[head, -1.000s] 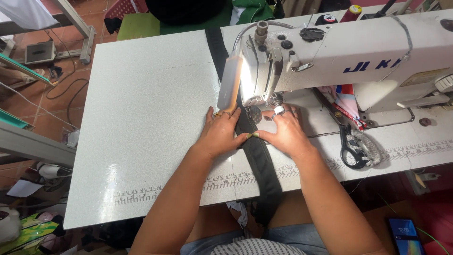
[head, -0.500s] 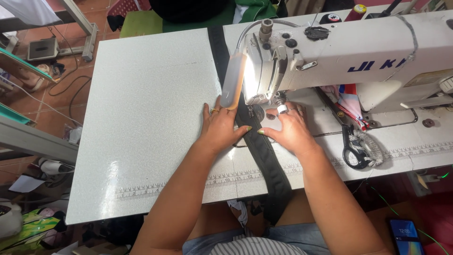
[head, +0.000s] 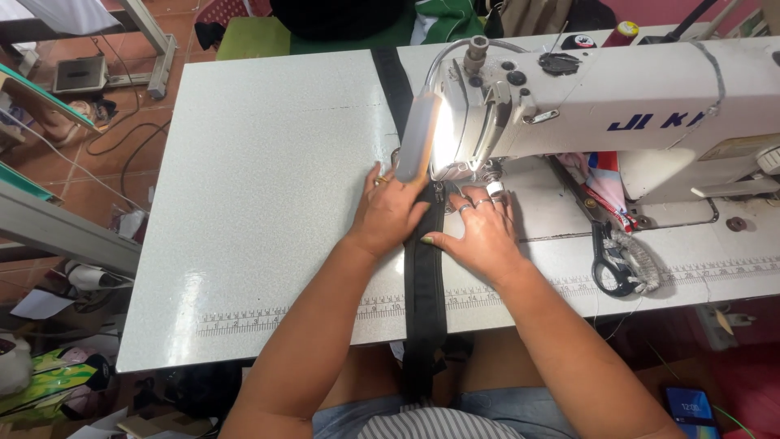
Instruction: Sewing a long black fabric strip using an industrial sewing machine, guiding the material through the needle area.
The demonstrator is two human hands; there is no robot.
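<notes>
A long black fabric strap (head: 426, 284) runs from my lap across the white table, under the sewing machine head (head: 569, 106), and out the far side. My left hand (head: 392, 211) lies flat on the strap's left edge just in front of the needle. My right hand (head: 481, 232) presses flat on its right side, fingers spread toward the presser foot, thumb on the strap. A small lamp (head: 421, 146) glows above my left fingers and hides the needle area.
Black scissors (head: 611, 262) lie on the table right of my right hand. The white table (head: 260, 203) has a ruler strip along its front edge. Thread spools stand behind the machine. A phone (head: 691, 404) lies on the floor at lower right.
Both hands have slid forward with the strap toward the needle. The camera view has shifted slightly.
</notes>
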